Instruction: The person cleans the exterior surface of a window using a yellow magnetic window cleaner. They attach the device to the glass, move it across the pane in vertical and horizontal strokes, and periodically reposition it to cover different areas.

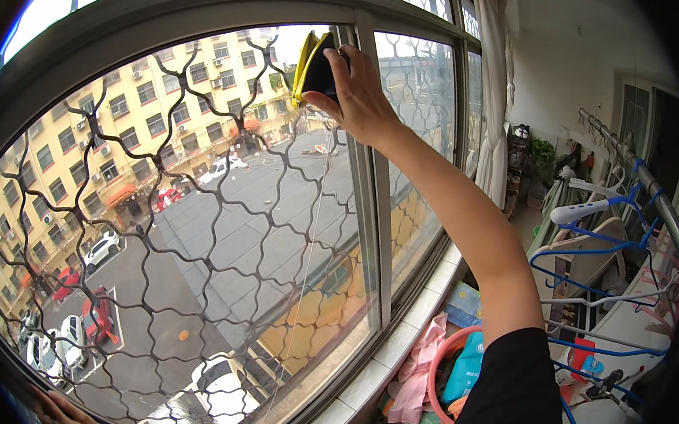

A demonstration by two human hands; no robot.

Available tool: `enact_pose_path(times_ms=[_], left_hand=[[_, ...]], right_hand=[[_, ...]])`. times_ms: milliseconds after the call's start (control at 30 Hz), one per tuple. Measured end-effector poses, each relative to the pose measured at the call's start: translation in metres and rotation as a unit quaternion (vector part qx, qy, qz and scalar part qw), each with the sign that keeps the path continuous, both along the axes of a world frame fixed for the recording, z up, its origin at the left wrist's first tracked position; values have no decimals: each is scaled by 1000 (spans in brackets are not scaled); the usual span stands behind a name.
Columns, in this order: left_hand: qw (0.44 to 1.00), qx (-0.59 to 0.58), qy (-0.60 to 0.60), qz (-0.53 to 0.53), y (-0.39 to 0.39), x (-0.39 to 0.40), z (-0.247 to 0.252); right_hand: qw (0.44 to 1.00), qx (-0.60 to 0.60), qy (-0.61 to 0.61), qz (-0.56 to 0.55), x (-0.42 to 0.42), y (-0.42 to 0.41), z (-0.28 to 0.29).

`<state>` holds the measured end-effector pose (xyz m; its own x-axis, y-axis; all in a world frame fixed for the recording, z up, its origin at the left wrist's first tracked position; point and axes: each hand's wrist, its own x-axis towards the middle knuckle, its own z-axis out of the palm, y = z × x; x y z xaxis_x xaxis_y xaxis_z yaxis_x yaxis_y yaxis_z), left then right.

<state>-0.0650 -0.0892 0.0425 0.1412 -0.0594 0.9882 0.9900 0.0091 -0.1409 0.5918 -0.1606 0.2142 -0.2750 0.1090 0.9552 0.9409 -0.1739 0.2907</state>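
My right hand (pixel 363 97) is raised to the top right of a sliding window pane. It grips a yellow and black wedge-shaped window cleaner (pixel 321 70), thumb below and fingers on the black side. The cleaner is by the glass (pixel 244 204), close to the vertical frame bar (pixel 371 184). Below it, a thin white cord (pixel 311 240) hangs down along the pane. At the lower left edge, my left hand (pixel 63 413) shows only in part, near the bottom window frame; its grip is unclear.
A dark wavy security grille (pixel 160 168) stands beyond the glass. White tiles (pixel 356 384) line the sill. Below my right arm are a pink basin (pixel 436 369) holding a blue packet (pixel 466 365) and a pink cloth (pixel 419 371). Hangers (pixel 593 250) hang from a metal rail (pixel 636 163).
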Motion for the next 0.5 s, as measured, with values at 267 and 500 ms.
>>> enact_pose_path(times_ms=[267, 500], left_hand=[[999, 40, 7, -24, -28, 52, 25], [1000, 25, -6, -1, -26, 39, 18]], right_hand=[[990, 72, -74, 96, 21, 12, 14], [987, 109, -54, 108, 17, 21, 10]])
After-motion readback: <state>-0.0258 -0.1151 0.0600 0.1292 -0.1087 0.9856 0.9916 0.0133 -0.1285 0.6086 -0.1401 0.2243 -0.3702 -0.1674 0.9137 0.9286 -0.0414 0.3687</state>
